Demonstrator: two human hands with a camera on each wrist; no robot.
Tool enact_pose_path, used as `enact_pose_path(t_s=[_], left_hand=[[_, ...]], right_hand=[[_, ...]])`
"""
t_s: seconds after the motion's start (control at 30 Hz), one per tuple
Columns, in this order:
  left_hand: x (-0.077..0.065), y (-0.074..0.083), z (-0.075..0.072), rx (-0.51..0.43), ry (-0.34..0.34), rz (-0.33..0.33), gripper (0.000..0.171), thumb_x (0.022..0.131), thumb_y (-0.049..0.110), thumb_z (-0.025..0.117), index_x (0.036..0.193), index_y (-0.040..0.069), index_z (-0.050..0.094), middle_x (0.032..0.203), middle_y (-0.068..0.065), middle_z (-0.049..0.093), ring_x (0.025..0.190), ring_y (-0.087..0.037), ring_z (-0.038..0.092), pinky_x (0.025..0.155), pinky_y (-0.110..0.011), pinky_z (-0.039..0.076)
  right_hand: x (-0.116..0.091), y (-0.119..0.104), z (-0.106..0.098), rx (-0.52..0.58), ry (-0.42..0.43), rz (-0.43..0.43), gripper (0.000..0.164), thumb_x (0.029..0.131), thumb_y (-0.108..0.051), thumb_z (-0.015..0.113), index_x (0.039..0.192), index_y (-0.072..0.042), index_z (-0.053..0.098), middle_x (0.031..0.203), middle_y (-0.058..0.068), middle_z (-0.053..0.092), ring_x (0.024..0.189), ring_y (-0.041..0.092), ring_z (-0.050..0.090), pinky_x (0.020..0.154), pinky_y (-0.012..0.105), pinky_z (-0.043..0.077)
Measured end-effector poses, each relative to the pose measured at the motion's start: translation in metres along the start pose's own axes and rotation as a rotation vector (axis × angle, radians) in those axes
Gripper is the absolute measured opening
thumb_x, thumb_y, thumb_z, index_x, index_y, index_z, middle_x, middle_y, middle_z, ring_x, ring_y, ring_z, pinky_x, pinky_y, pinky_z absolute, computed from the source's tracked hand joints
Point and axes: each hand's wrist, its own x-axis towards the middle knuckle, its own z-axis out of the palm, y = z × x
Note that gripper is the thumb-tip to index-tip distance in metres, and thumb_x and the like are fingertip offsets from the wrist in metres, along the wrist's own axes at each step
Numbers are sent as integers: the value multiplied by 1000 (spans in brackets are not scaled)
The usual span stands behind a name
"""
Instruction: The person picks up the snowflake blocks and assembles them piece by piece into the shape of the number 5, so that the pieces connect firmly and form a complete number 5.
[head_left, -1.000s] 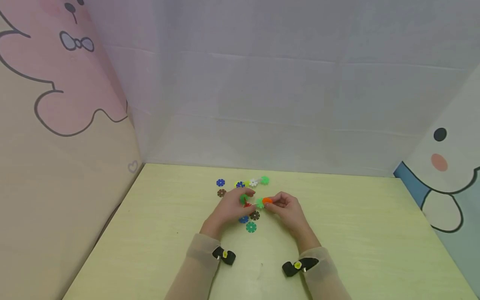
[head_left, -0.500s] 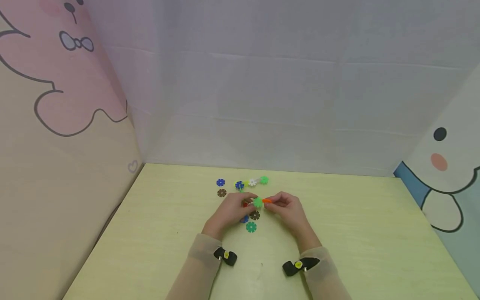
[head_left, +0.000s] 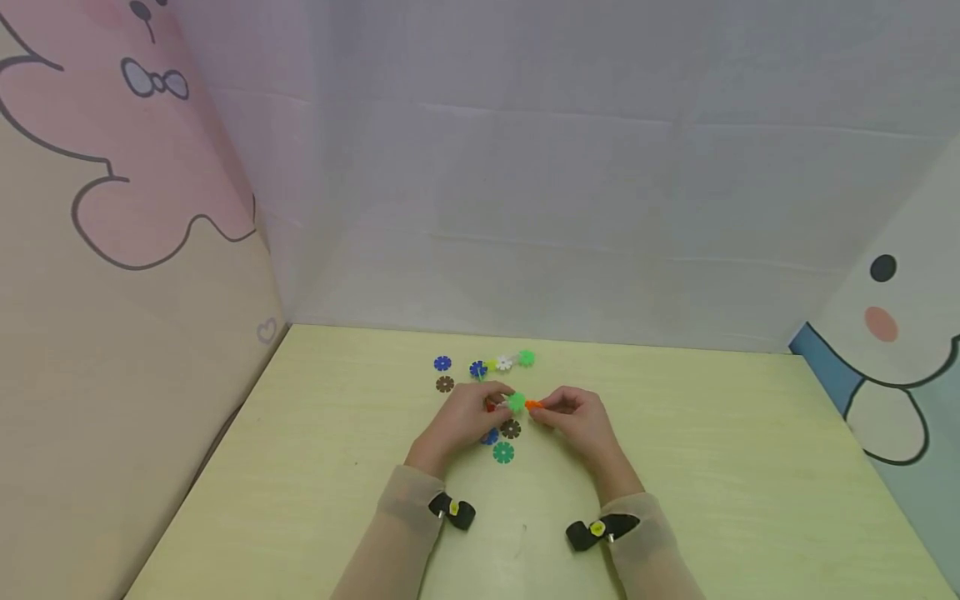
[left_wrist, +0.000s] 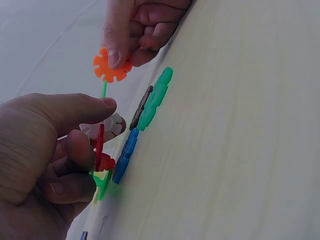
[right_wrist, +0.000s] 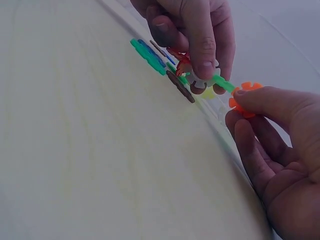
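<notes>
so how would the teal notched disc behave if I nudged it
The teal notched disc lies flat, so it would probably slide, not roll. It looks thin, so likely light. Its straight profile edge-on suggests stiffness.

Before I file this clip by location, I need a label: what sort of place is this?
Probably an indoor play or craft corner, though I can't be certain: a pale table, colourful notched discs lying on it, and a pink cartoon figure on the wall at the left.
</notes>
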Motion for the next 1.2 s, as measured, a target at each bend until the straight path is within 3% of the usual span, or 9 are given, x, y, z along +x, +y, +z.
enact_pose_path(t_s=[0.4,0.6,0.93,1.1,1.2], left_hand=[[-2,4,-2,-46,15,18,29,101,23,80,129,15,81,115,0,80,76,-10,61,67,-28,52],[-1,5,0,-41,7,32,28,100,22,80,127,14,82,113,0,80,70,-10,56,63,-26,48],[0,8,-1,-17,4,75,27,101,24,81,126,13,82,114,-2,81,79,-9,62,72,-28,53],[0,4,-1,-25,-1,86,29,102,24,80,129,15,81,121,0,80,94,-11,65,87,-33,56],[1,-2,-1,-25,-24,105,29,103,25,79,131,18,81,117,5,79,91,-10,64,85,-32,56]], right_hand=[[1,2,1,-11,-16,-52,15,88,0,89,89,7,75,85,6,77,77,11,66,71,23,53],[0,2,2,-40,-5,-57,14,88,-1,90,83,2,77,84,5,77,76,12,63,68,23,51],[-1,-2,1,-63,-19,-63,16,88,-2,90,81,1,77,84,8,77,76,12,62,68,23,51],[1,0,-1,-50,-97,-39,15,89,-5,91,89,1,77,88,7,79,75,14,67,67,25,54],[2,3,-3,-59,-149,-14,16,94,-13,88,96,0,78,89,7,79,72,15,66,64,26,54]])
